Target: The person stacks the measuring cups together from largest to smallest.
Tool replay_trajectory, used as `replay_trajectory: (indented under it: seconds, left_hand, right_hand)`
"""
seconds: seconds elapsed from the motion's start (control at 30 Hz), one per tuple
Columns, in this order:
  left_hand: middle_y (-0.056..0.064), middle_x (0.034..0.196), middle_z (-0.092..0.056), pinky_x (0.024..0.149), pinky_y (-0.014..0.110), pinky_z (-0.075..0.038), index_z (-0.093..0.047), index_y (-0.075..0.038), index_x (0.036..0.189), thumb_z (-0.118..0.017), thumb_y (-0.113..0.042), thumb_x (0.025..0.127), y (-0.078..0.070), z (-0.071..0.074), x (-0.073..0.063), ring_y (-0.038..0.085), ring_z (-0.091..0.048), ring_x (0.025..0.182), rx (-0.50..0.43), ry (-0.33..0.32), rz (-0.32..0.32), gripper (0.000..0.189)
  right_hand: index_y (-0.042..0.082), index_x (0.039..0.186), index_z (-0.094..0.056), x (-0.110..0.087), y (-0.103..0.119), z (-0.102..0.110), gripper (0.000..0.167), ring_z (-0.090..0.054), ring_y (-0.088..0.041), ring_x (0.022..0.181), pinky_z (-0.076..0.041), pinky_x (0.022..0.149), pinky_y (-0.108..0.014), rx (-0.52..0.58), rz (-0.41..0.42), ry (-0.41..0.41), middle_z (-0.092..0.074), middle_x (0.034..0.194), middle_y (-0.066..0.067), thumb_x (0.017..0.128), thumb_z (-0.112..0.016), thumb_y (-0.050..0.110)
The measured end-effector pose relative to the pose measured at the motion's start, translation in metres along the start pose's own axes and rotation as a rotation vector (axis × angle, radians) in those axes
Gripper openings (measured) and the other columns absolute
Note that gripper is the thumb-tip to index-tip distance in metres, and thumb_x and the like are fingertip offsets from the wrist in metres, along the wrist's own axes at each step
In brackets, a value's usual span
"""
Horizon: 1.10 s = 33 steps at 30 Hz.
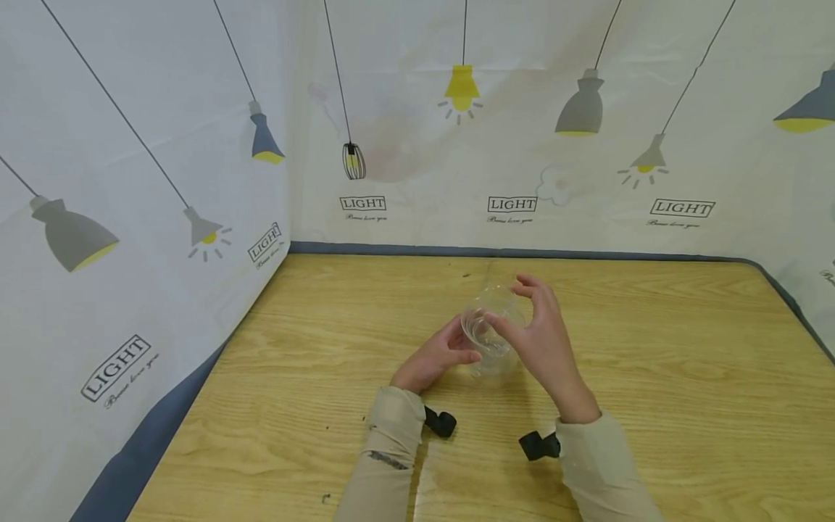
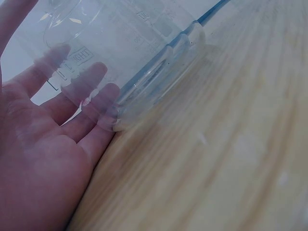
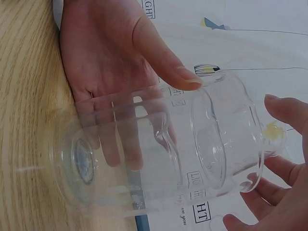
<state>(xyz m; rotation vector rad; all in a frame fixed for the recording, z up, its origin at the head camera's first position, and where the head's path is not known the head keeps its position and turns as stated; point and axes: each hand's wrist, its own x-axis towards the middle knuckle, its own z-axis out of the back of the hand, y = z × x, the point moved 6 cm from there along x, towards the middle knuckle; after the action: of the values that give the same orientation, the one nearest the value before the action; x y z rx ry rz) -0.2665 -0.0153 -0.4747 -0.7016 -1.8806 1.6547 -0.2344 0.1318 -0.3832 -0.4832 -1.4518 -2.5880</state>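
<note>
A clear, see-through jar stands on the wooden tabletop; its round rim shows in the head view. My left hand holds the jar from the left, thumb on the near side and fingers along the far wall. Over the top of the jar, my right hand has its thumb and fingers spread apart. In the right wrist view, the right fingertips are at the rim, while the thumb stands off from it. Whether a separate clear lid is at the top I cannot tell.
The wooden table reaches back to a white sheet printed with lamps, which also hangs along the left and right sides. Black straps stick out from both sleeves.
</note>
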Motion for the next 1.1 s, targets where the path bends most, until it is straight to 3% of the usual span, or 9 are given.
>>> replay_trajectory:
  seconds: [0.6,0.8,0.97,1.1]
  left_hand:
    - [-0.007,0.141,-0.030,0.099,0.032,-0.030,-0.023,-0.030,0.141,-0.063,-0.014,0.084,0.0008,-0.0001,-0.0013,0.018,-0.030,0.128,0.007,-0.028,0.014,0.071]
    - [-0.008,0.144,-0.025,0.100,0.032,-0.030,-0.016,-0.021,0.144,-0.062,-0.015,0.084,0.0003,-0.0005,-0.0008,0.017,-0.026,0.130,0.021,0.006,0.002,0.075]
    - [-0.006,0.145,-0.022,0.099,0.033,-0.031,-0.020,-0.029,0.142,-0.063,-0.021,0.084,0.0014,0.0000,-0.0002,0.018,-0.026,0.130,0.031,0.018,0.014,0.073]
    - [-0.004,0.146,-0.021,0.098,0.033,-0.032,-0.020,-0.027,0.143,-0.062,-0.019,0.085,0.0015,0.0000,0.0004,0.016,-0.028,0.129,0.033,0.027,0.011,0.072]
  right_hand:
    - [0.000,0.119,-0.047,-0.0016,-0.0033,-0.0040,0.064,-0.021,-0.028,0.129,-0.027,0.095,-0.055,-0.057,-0.007,0.049,-0.026,0.140,-0.006,0.076,-0.066,0.045]
    - [0.002,0.119,-0.047,-0.0014,-0.0052,-0.0062,0.063,-0.019,-0.030,0.129,-0.027,0.094,-0.057,-0.074,-0.001,0.071,-0.024,0.142,-0.008,0.076,-0.066,0.044]
    - [0.002,0.119,-0.048,-0.0012,-0.0067,-0.0073,0.064,-0.018,-0.031,0.129,-0.027,0.093,-0.058,-0.089,-0.013,0.086,-0.022,0.142,-0.010,0.076,-0.066,0.046]
    - [0.002,0.120,-0.048,-0.0014,-0.0069,-0.0080,0.065,-0.017,-0.031,0.130,-0.026,0.094,-0.058,-0.094,-0.025,0.098,-0.021,0.143,-0.009,0.076,-0.065,0.047]
